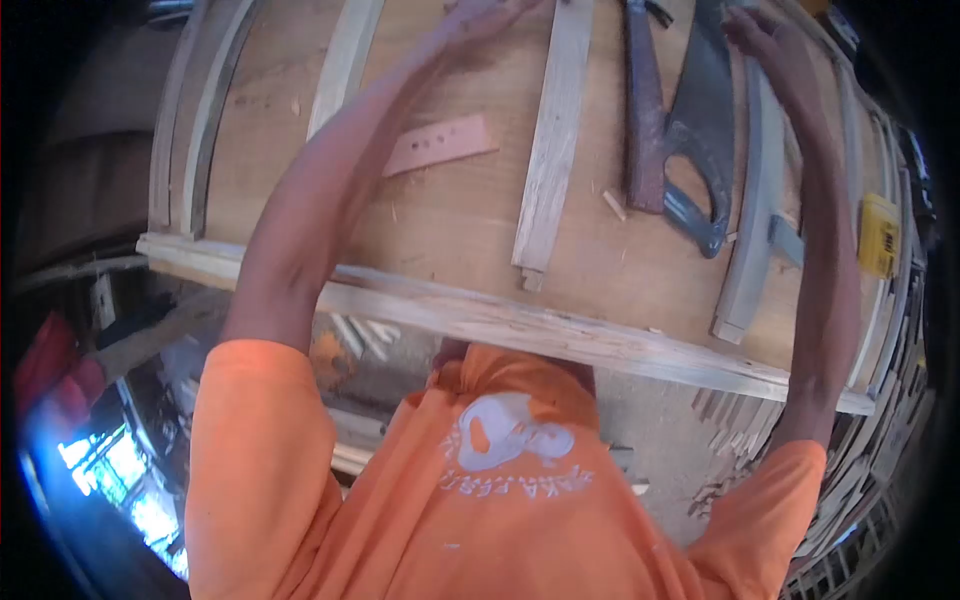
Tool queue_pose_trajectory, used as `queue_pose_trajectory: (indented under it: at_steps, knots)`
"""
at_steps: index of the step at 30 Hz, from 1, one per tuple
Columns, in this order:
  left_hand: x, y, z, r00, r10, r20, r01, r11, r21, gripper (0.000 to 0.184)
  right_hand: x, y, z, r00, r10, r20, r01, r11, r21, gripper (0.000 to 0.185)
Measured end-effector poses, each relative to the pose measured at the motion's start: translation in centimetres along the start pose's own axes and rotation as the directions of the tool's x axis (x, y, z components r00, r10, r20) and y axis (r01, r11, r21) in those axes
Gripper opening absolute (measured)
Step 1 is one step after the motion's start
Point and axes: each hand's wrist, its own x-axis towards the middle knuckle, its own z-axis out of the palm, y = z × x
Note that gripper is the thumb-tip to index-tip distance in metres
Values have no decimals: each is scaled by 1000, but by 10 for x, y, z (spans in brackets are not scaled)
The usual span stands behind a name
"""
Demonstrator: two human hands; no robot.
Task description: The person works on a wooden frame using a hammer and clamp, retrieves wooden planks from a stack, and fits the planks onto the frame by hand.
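At the top edge, my left hand (492, 10) reaches toward the upper end of the middle wooden strip (550, 150); the frame cuts it off and its finger pose is unclear. My right hand (757, 36), fingers bent together, is at the upper part of a right-hand strip (752, 210), beside the saw blade; what it grips, if anything, is hidden. Between my arms, a handsaw (690, 130) with a dark handle lies next to a hammer (645, 120). A pinkish piece with holes (440, 145) lies by my left forearm.
More strips (345, 60) cross the plywood panel (600, 250). A pale wooden rail (480, 315) runs along the near edge, close to my torso. A yellow object (879, 237) sits at the right. Stacked wood (870, 450) lies lower right, and red cloth (62, 375) shows far left.
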Motion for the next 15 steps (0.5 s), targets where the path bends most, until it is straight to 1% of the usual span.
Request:
queue_pose_trajectory:
  at_steps: [1, 2, 4, 7, 9, 10, 11, 13, 14, 15]
  knots:
    - [-8, 21, -35, 996, -53, 65, 62, 988, -140, 83, -3, -4, 4, 1000, 0, 21, 0, 1000, 16, 34]
    - [-6, 31, -55, 990, -90, 112, 118, 955, -271, 88, 1, -8, 2, 999, 9, 44, -11, 999, 38, 35]
    - [-7, 35, -60, 986, -101, 132, 133, 956, -261, 90, 6, -2, -3, 997, 23, 75, -27, 998, 56, 37]
    - [-9, 42, -64, 982, -109, 156, 145, 959, -245, 95, 20, 36, -10, 980, -156, 119, 143, 983, 116, 61]
    - [-13, 43, -68, 977, -126, 174, 163, 962, -220, 97, 37, 64, -22, 974, -173, 143, 160, 982, 101, 61]
    - [-14, 45, -69, 976, -128, 174, 169, 955, -243, 98, 43, 76, -25, 969, -187, 164, 176, 981, 77, 61]
    - [-17, 47, -69, 975, -131, 178, 175, 948, -265, 100, 42, 88, -24, 967, -186, 175, 172, 981, 92, 61]
    - [-18, 51, -74, 971, -149, 186, 194, 947, -257, 100, 37, 95, -24, 979, -184, -82, 185, 983, 2, 53]
    - [-18, 53, -77, 971, -155, 185, 201, 944, -263, 101, 38, 97, -25, 980, -184, -79, 185, 983, 12, 53]
    - [-18, 53, -78, 968, -160, 191, 206, 945, -255, 101, 38, 92, -28, 983, -176, -42, 178, 983, 49, 49]
